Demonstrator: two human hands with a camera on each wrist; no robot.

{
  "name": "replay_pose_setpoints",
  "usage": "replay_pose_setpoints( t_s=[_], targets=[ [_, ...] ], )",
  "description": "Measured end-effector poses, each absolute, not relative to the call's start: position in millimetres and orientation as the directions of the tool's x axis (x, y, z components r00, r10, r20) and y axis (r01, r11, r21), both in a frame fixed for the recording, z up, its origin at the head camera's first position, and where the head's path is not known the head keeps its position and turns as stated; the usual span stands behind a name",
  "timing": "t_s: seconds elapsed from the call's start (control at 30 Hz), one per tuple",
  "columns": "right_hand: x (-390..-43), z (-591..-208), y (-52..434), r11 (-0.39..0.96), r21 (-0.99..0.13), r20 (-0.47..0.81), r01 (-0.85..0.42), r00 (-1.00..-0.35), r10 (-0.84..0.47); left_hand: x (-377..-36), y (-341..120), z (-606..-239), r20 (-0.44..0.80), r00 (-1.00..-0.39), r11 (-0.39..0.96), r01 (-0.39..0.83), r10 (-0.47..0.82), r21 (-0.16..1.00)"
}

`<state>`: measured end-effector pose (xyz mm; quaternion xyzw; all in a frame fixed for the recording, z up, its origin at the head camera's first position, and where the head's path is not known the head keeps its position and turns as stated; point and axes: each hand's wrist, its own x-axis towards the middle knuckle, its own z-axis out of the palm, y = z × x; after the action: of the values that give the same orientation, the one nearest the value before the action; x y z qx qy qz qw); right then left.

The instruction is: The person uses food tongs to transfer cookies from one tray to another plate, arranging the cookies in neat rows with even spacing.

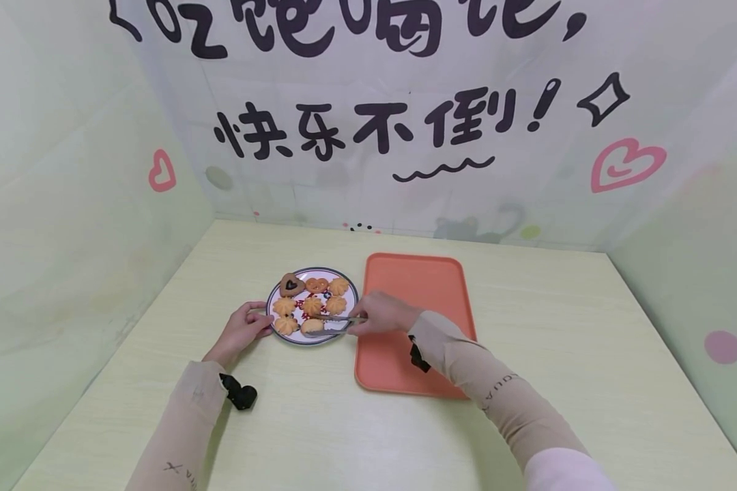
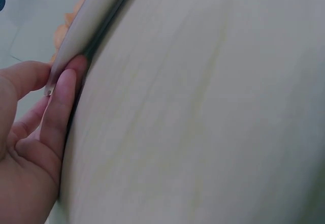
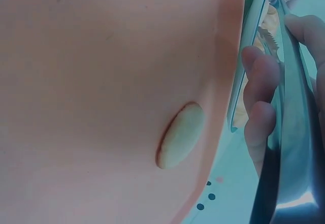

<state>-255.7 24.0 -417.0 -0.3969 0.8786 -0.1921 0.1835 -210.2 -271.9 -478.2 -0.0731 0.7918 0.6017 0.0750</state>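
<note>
My left hand holds the left rim of a white, dark-edged plate, thumb above and fingers beneath; the left wrist view shows the pinch closely. Flower-shaped cookies, a heart-shaped cookie, a pretzel-shaped cookie and a pale oval cookie lie on it. In my right hand is a pair of metal tongs, its serrated tips spread at the oval cookie near the plate's front edge. Another oval cookie rests on the orange tray, hidden by my right hand and arm in the head view.
The tray stands close to the right of the plate on a pale wooden table. Printed fabric walls enclose the table at the back and both sides. Black wrist cameras sit on both sleeves.
</note>
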Motion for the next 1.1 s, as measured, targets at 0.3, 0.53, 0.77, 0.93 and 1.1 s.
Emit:
replay_pose_setpoints(
  t_s=[0.3,0.53,0.77,0.93,1.1],
  targets=[
    [-257.6,-410.1,31.4,0.595,-0.485,-0.157,-0.641,-0.606,-0.78,-211.7,-272.4,-480.1,-0.219,-0.975,0.269,-0.222,-0.042,0.937],
    [-258.9,-392.1,45.1,0.587,-0.514,-0.137,-0.625,-0.616,-0.776,-210.7,-271.4,-478.8,-0.225,-0.974,0.263,-0.228,-0.042,0.937],
    [-262.8,-374.6,70.8,0.629,-0.527,-0.133,-0.572,-0.676,-0.725,-210.9,-271.9,-479.7,-0.215,-0.976,0.274,-0.215,-0.028,0.937],
    [-267.4,-367.4,93.2,0.672,-0.54,-0.177,-0.507,-0.712,-0.679,-210.1,-271.0,-478.9,-0.213,-0.976,0.276,-0.216,-0.038,0.937],
    [-269.8,-368.9,114.8,0.673,-0.49,-0.126,-0.554,-0.718,-0.684,-209.8,-270.6,-479.7,-0.209,-0.977,0.271,-0.214,-0.046,0.938]
  ],
)
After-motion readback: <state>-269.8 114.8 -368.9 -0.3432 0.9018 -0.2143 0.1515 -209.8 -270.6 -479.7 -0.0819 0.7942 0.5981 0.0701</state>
